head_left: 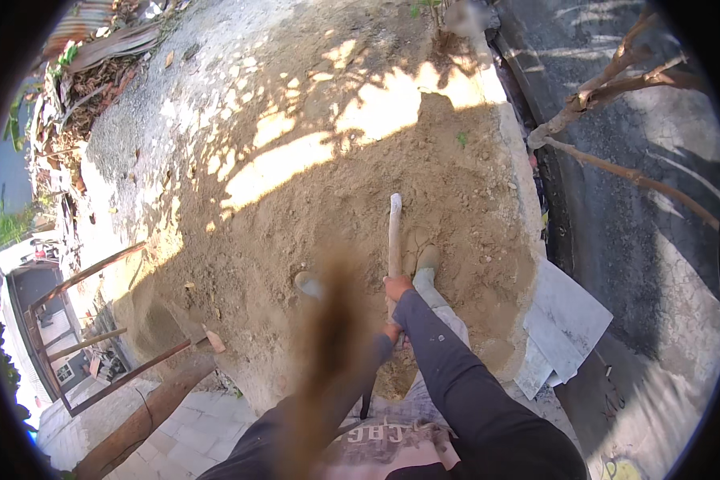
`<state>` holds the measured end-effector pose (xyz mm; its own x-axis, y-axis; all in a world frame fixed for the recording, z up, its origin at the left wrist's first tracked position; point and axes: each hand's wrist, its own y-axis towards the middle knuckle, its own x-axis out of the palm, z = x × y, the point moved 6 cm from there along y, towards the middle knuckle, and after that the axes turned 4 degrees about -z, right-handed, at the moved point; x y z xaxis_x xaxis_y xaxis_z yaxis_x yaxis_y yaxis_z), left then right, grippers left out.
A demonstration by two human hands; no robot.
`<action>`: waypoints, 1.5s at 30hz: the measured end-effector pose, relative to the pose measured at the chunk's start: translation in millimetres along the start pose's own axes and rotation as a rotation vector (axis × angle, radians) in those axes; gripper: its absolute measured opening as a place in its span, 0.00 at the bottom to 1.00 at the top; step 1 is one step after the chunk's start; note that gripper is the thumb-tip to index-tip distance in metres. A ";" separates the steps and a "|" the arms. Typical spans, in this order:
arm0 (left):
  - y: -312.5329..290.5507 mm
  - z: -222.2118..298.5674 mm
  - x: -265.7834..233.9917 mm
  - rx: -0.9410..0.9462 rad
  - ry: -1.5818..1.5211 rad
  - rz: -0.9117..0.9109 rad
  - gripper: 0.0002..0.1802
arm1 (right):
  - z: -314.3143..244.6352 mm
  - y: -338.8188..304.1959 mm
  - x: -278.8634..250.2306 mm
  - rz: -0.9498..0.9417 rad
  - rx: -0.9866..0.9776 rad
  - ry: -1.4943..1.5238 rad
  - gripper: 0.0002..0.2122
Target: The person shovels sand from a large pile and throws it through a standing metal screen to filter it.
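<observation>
A long wooden tool handle (pixel 394 240) points away from me over brown, crumbly soil (pixel 312 204). My right hand (pixel 397 288) is wrapped round it, farther from my body. Closer in, my left hand (pixel 391 332) grips the same handle. The far end is whitish and blunt; I cannot make out the tool's head. A dark, narrow piece (pixel 366 404) shows close to my body, partly hidden. My feet stand on the soil, one boot (pixel 428 258) on each side of the handle. A blurred brown thing (pixel 336 344) very near the camera covers part of my left arm.
Flat grey slabs (pixel 564 320) lie at the right edge of the soil, beside a dark paved strip (pixel 608 216). Bare branches (pixel 596 96) reach over it. At the left stand a rusty metal frame (pixel 96 276) and a log (pixel 148 420). Paving blocks (pixel 192 436) lie at lower left.
</observation>
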<state>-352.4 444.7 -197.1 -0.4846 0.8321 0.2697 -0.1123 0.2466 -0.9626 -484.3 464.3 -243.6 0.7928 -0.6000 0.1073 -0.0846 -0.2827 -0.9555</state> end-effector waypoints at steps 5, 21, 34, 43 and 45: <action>-125.0 82.5 114.4 -0.041 0.146 -0.110 0.05 | -9.9 -83.4 -64.0 -0.031 -0.096 0.811 0.17; -561.4 202.3 -12.6 0.277 0.695 -0.501 0.12 | -194.2 -299.6 -205.2 0.619 -1.058 1.564 0.22; -831.3 -206.5 -588.9 1.235 -0.025 0.870 0.25 | -631.7 -428.4 628.4 -0.483 -1.103 0.604 0.15; -912.9 -341.7 -501.2 0.631 0.384 2.237 0.20 | -541.6 -492.9 814.9 -1.299 -0.692 0.652 0.18; -838.5 -342.1 -528.9 0.569 0.460 2.163 0.17 | -512.4 -449.5 799.1 -1.186 -0.608 0.623 0.18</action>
<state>294.8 -32.3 476.3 -0.0290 -0.3792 -0.9249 -0.0645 -0.9226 0.3803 -122.0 -271.5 412.6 0.2086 0.0287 0.9776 0.0556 -0.9983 0.0175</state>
